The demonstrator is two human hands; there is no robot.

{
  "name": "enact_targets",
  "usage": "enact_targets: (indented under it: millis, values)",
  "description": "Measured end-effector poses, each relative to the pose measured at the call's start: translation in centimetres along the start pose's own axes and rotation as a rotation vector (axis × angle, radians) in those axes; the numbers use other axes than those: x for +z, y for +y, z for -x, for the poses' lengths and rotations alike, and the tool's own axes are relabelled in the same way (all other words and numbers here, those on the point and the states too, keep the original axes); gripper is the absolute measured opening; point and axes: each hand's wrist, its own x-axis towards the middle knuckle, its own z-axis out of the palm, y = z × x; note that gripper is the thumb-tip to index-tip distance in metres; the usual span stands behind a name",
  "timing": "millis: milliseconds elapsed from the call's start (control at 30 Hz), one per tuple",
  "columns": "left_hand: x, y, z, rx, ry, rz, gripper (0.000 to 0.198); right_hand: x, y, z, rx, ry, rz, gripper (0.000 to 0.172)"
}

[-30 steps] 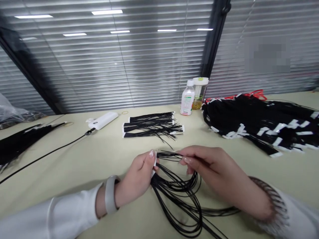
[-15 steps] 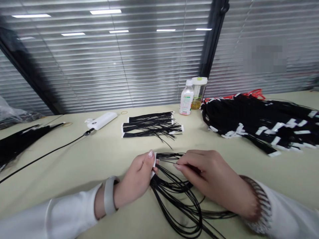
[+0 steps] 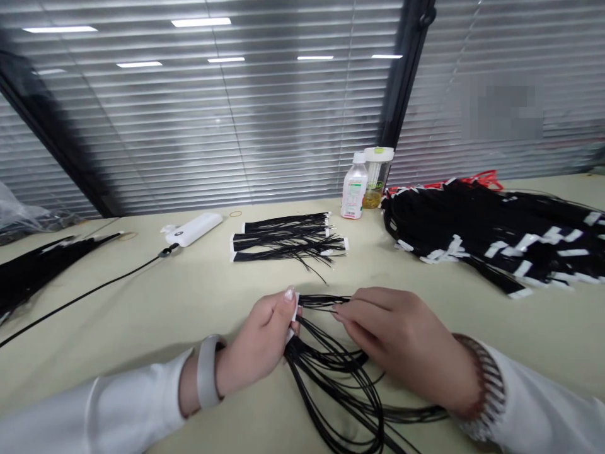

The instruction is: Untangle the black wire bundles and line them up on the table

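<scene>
My left hand (image 3: 258, 343) is closed on the white-taped end of a bundle of thin black cords (image 3: 340, 372), thumb on the tape. My right hand (image 3: 401, 337) pinches several of the same cords just to the right of that tape. The cords loop loosely over the pale table (image 3: 189, 302) toward me and run off the bottom edge. A pale bangle sits on my left wrist and a dark coiled band on my right wrist.
Three flat taped cord bundles (image 3: 288, 238) lie mid-table. A large heap of black bundles (image 3: 491, 233) fills the right side, another pile (image 3: 33, 268) the left. A white power bank (image 3: 193, 228) with a black cable, a plastic bottle (image 3: 355, 186) and a jar (image 3: 378, 176) stand near the blinds.
My right hand has slid left along the cords toward the taped end and dropped slightly. My left hand stays almost still, holding the tape.
</scene>
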Motion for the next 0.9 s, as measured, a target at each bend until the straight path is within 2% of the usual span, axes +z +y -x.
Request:
enact_targets:
  millis: [167, 333, 533, 633, 700, 800, 900]
  values:
    - [-0.1, 0.3, 0.0, -0.008, -0.014, -0.081, 0.049, 0.0, -0.1, -0.2, -0.138, -0.064, 0.133, 0.028]
    - [-0.2, 0.6, 0.1, 0.023, -0.062, -0.124, 0.048, 0.0, -0.2, -0.3, -0.169, -0.073, 0.152, 0.025]
    - [-0.1, 0.6, -0.1, 0.008, 0.063, -0.060, 0.047, -0.5, -0.2, -0.5, -0.021, 0.025, 0.195, 0.010]
    - [-0.1, 0.6, -0.2, -0.009, 0.131, -0.028, 0.046, -1.1, -0.3, -0.6, -0.006, 0.064, 0.211, 0.014]
    - [-0.1, 0.7, -0.3, -0.007, 0.155, -0.030, 0.046, -1.3, -0.4, -0.6, 0.035, -0.039, 0.114, 0.024]
    - [-0.1, 1.0, -0.3, -0.011, 0.176, -0.058, 0.045, -0.9, -0.4, -0.5, 0.142, -0.302, -0.093, 0.037]
    - [0.0, 1.2, -0.3, 0.012, 0.172, -0.081, 0.045, 0.0, -0.4, -0.3, 0.188, -0.400, -0.213, 0.035]
